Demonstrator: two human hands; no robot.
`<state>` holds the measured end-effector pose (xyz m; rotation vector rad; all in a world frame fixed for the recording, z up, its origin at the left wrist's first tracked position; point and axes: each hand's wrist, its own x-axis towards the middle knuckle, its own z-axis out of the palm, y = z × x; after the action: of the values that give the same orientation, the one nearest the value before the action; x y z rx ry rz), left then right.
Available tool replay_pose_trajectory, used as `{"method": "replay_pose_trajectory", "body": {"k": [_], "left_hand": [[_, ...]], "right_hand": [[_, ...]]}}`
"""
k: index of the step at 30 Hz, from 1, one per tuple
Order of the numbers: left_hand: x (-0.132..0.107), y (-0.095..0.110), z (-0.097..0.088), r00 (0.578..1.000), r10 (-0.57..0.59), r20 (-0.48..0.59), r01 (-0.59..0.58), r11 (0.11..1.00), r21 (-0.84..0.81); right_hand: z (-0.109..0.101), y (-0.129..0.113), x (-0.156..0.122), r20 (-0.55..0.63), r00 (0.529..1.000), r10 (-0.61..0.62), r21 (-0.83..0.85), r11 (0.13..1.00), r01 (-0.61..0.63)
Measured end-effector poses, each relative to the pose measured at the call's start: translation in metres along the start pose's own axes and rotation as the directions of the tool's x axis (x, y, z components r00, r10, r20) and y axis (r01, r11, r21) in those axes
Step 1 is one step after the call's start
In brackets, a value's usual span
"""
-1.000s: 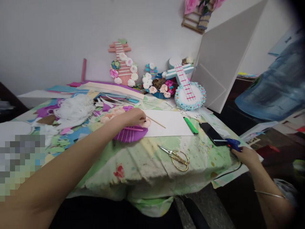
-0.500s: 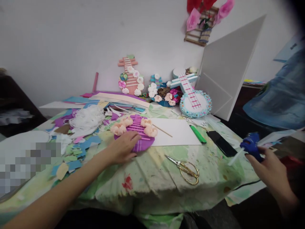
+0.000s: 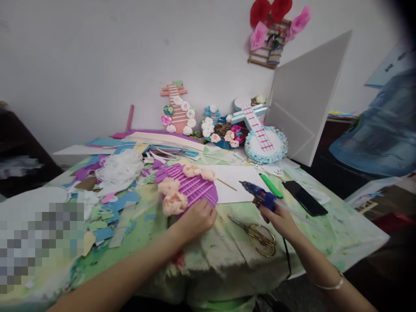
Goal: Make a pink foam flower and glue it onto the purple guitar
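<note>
- Pale wall (image 3: 113, 56), smooth; before it, a table under a creased, paint-stained green-and-cream cloth (image 3: 344, 238). Clock directions run from the purple model.
- Purple model (image 3: 203, 193), flat, round-bodied, lute-like, lying mid-table; pink strips and fine white strings across it, crumpled peach flowers (image 3: 173, 195) along its sides.
- White sheet (image 3: 234, 197), flat and straight-edged, at 3 o'clock; thin wooden stick (image 3: 226, 184) upon it.
- Green-handled tool (image 3: 271, 185) and glossy black phone (image 3: 305, 198), farther out at 3 o'clock.
- White cord (image 3: 118, 167), loosely tangled, at 10 o'clock; cut scraps (image 3: 107, 225), irregular, at 8.
- Finished models (image 3: 177, 108), against the wall, 12 to 2 o'clock.
- Edges: table front at 6 o'clock, cloth draping over. Cloth shows between left hand and gold-handled scissors (image 3: 255, 236), at 4 o'clock.
- Left hand (image 3: 199, 219): fingers curled, touching the model's lower rim; whether they pinch it, cannot tell.
- Right hand (image 3: 271, 212): fingers wrapped round a blue glue gun (image 3: 264, 197), nozzle toward 10 o'clock, apart from the model.
</note>
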<state>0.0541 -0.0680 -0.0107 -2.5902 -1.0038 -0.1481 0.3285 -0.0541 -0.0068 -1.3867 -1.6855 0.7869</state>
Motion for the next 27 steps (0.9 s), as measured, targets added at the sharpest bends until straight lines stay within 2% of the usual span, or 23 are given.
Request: {"method": "replay_pose_trajectory", "body": {"k": [4, 7, 10, 12, 13, 14, 15, 17, 18, 19, 22, 24, 27], "left_hand": [[0.030, 0.030, -0.004, 0.996, -0.084, 0.020, 0.084, 0.996, -0.020], [0.037, 0.044, -0.011, 0.992, -0.126, 0.020, 0.127, 0.991, -0.045], [0.028, 0.039, -0.030, 0.995, -0.066, -0.069, 0.048, 0.971, -0.234], [0.015, 0.020, -0.046, 0.968, -0.142, -0.206, 0.058, 0.927, -0.371], [0.008, 0.006, -0.054, 0.929, -0.228, -0.291, 0.099, 0.912, -0.398], [0.000, -0.011, -0.060, 0.863, -0.334, -0.378, 0.171, 0.899, -0.404], [-0.007, -0.031, -0.064, 0.805, -0.423, -0.416, 0.258, 0.881, -0.396], [-0.020, -0.072, -0.063, 0.651, -0.616, -0.443, 0.456, 0.785, -0.420], [-0.025, -0.092, -0.058, 0.612, -0.682, -0.401, 0.510, 0.728, -0.458], [-0.029, -0.112, -0.050, 0.617, -0.714, -0.332, 0.521, 0.686, -0.507], [-0.030, -0.158, -0.016, 0.700, -0.705, -0.116, 0.464, 0.572, -0.677], [-0.022, -0.176, 0.006, 0.754, -0.656, 0.028, 0.437, 0.469, -0.768], [0.000, -0.188, 0.021, 0.828, -0.554, 0.082, 0.364, 0.421, -0.831]], "right_hand": [[0.016, -0.008, 0.033, -0.086, 0.994, 0.062, 0.153, 0.987, -0.048], [0.025, -0.014, 0.063, -0.113, 0.990, 0.083, 0.220, 0.974, -0.056], [0.036, -0.016, 0.090, -0.085, 0.993, 0.088, 0.255, 0.965, -0.063], [0.046, -0.018, 0.104, -0.065, 0.994, 0.092, 0.292, 0.954, -0.069], [0.052, -0.019, 0.109, -0.049, 0.995, 0.091, 0.313, 0.947, -0.071], [0.059, -0.021, 0.114, -0.028, 0.996, 0.086, 0.333, 0.940, -0.072], [0.066, -0.023, 0.119, -0.004, 0.997, 0.081, 0.349, 0.934, -0.075], [0.081, -0.027, 0.126, 0.044, 0.996, 0.073, 0.369, 0.926, -0.085], [0.088, -0.029, 0.128, 0.062, 0.996, 0.072, 0.372, 0.924, -0.090], [0.094, -0.031, 0.130, 0.074, 0.995, 0.070, 0.372, 0.924, -0.093], [0.108, -0.034, 0.133, 0.073, 0.995, 0.065, 0.363, 0.928, -0.087], [0.111, -0.035, 0.133, 0.065, 0.996, 0.064, 0.357, 0.930, -0.083], [0.112, -0.036, 0.129, 0.070, 0.996, 0.055, 0.369, 0.926, -0.077]]}}
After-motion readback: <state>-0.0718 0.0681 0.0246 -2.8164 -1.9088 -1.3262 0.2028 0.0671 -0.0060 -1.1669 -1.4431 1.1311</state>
